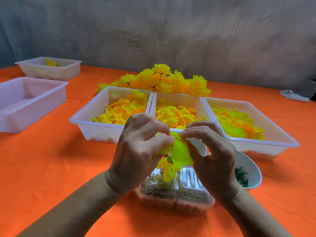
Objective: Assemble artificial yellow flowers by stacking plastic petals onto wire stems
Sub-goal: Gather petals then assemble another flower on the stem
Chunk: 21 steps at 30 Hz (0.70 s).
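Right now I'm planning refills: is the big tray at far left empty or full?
Empty: the tray shows only its bare white bottom and walls, no petals inside.

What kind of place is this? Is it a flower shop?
More likely a craft work table: white trays of loose yellow petals, a pile of finished flowers behind, and both hands building one flower.

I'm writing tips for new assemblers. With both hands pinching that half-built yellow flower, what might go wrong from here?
1. The left hand and right hand cover most of the flower, so a petal layer may seat crooked unnoticed.
2. The loose petal hanging below could slip off into the clear container under it.
3. The right wrist is close to the white bowl of green pieces and might knock it.
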Each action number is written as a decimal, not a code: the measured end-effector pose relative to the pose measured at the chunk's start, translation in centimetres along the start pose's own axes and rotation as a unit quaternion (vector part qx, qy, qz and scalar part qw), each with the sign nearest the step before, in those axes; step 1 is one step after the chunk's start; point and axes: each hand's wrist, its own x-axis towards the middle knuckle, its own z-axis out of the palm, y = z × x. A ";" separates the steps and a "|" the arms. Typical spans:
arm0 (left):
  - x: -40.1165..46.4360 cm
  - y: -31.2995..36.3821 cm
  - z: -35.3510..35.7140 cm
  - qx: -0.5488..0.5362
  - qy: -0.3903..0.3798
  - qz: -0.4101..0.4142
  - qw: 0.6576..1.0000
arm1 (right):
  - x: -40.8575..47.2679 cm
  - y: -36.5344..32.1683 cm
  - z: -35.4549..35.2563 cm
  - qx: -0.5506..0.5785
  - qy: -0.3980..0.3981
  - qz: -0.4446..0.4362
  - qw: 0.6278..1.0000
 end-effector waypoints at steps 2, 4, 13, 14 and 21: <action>-0.1 0.0 0.0 -0.002 0.000 -0.002 1.000 | -0.1 0.0 0.1 0.007 0.001 0.011 1.000; -0.1 -0.1 0.0 -0.005 -0.001 -0.009 1.000 | 0.0 0.0 0.1 0.012 -0.005 0.015 1.000; 0.0 0.1 0.4 -0.022 -0.014 -0.042 0.999 | 0.2 0.0 0.1 0.045 -0.018 0.055 0.997; 0.1 0.1 0.4 -0.023 -0.014 -0.045 0.999 | 0.2 0.0 0.1 0.045 -0.017 0.060 0.997; 0.1 0.1 0.2 -0.018 -0.009 -0.042 0.999 | 0.0 -0.3 0.4 0.017 -0.014 0.037 0.999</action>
